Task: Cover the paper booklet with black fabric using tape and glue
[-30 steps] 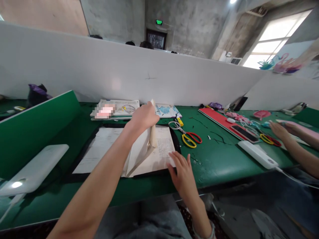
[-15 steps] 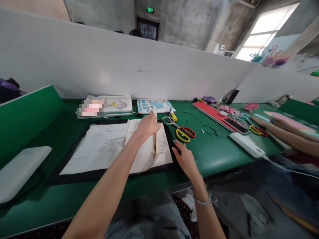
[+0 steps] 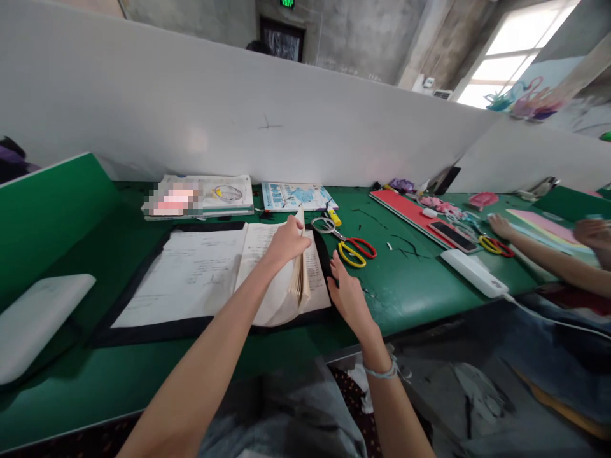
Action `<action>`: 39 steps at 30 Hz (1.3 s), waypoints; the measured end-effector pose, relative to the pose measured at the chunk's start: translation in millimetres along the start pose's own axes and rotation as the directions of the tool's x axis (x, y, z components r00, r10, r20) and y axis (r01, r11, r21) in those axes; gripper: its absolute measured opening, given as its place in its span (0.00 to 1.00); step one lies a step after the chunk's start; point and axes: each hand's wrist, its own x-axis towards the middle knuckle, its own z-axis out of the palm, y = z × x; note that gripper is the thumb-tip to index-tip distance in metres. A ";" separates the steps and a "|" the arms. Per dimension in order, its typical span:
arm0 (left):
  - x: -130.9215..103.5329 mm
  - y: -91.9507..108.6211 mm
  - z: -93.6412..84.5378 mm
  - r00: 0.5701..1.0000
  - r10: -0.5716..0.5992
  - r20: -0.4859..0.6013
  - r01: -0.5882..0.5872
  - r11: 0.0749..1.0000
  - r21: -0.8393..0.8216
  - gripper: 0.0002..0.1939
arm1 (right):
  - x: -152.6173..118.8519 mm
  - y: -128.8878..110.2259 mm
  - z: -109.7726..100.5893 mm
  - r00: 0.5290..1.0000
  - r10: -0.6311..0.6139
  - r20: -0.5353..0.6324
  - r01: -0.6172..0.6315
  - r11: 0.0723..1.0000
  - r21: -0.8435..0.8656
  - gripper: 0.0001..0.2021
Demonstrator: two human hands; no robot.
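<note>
An open book [image 3: 191, 270] lies on a black cloth [image 3: 162, 332] on the green table. My left hand [image 3: 289, 240] is closed on several of its right-hand pages, which stand raised and curved. My right hand [image 3: 344, 285] rests at the right edge of the black cloth, fingers apart, holding nothing that shows. Just beyond it lie scissors [image 3: 352, 250] with one red and one yellow handle loop. A yellow glue stick [image 3: 334, 217] is behind the scissors, beside a roundish grey object at the blades.
Books [image 3: 229, 194] and a blue-white booklet [image 3: 298, 196] lie along the partition. To the right are a red folder [image 3: 405, 215], a phone [image 3: 452, 236], a white power strip [image 3: 472, 272] and another person's hands. A white device [image 3: 45, 324] is at left.
The view has shifted slightly. My left hand has the raised pages opened a little wider. My right hand has moved slightly up and left along the cloth's edge. The other person's hands have moved apart.
</note>
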 end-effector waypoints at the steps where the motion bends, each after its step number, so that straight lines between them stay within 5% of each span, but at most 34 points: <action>1: -0.6 -0.3 -0.7 1.000 -0.004 -0.005 0.004 1.000 -0.023 0.21 | 0.6 1.0 -0.6 1.000 -0.011 0.005 0.011 0.999 -0.033 0.33; 7: -4.0 1.1 -27.8 0.998 -0.030 -0.049 0.023 0.991 -0.134 0.22 | -20.1 -29.2 -14.6 0.977 -0.214 -0.020 0.203 0.950 -0.238 0.24; 9: -6.4 2.5 -46.9 0.998 -0.039 -0.057 0.030 0.989 -0.141 0.23 | -37.9 -53.0 -15.2 0.936 -0.353 0.009 0.345 0.910 -0.232 0.19; 12: -11.2 2.7 -77.3 0.997 -0.034 -0.069 0.029 0.997 -0.078 0.23 | -64.1 -82.7 -4.3 0.825 -0.523 0.213 0.554 0.823 -0.126 0.15; 14: -14.4 0.8 -93.9 0.997 -0.022 -0.075 0.019 0.999 -0.038 0.23 | -75.1 -90.7 8.1 0.783 -0.545 0.300 0.596 0.795 -0.113 0.16; 18: -20.4 -1.8 -110.1 0.996 -0.028 -0.083 0.026 0.999 -0.023 0.24 | -78.7 -84.9 26.6 0.822 -0.465 0.328 0.539 0.821 -0.186 0.22; 22: -22.6 3.0 -97.1 0.994 -0.039 -0.106 0.031 0.996 -0.078 0.23 | -74.6 -80.4 29.1 0.818 -0.445 0.363 0.532 0.826 -0.186 0.24; 30: -2.4 -3.6 -16.8 1.000 -0.022 0.021 0.024 0.991 -0.130 0.23 | -79.5 -72.7 7.5 0.868 -0.417 0.267 0.482 0.836 -0.262 0.21; 33: 0.3 -9.1 0.9 0.997 -0.021 0.070 0.030 0.991 -0.130 0.22 | -84.2 -48.2 -21.9 0.941 -0.337 0.016 0.321 0.880 -0.349 0.20; 36: -1.7 -10.3 7.6 0.996 -0.014 0.089 0.026 0.991 -0.133 0.22 | -88.0 -25.1 -40.8 0.964 -0.140 -0.226 0.049 0.930 -0.364 0.16; 39: -4.9 -9.9 8.5 0.995 -0.009 0.100 0.022 0.991 -0.135 0.22 | -86.9 -17.6 -36.4 0.974 0.003 -0.225 -0.081 0.936 -0.341 0.16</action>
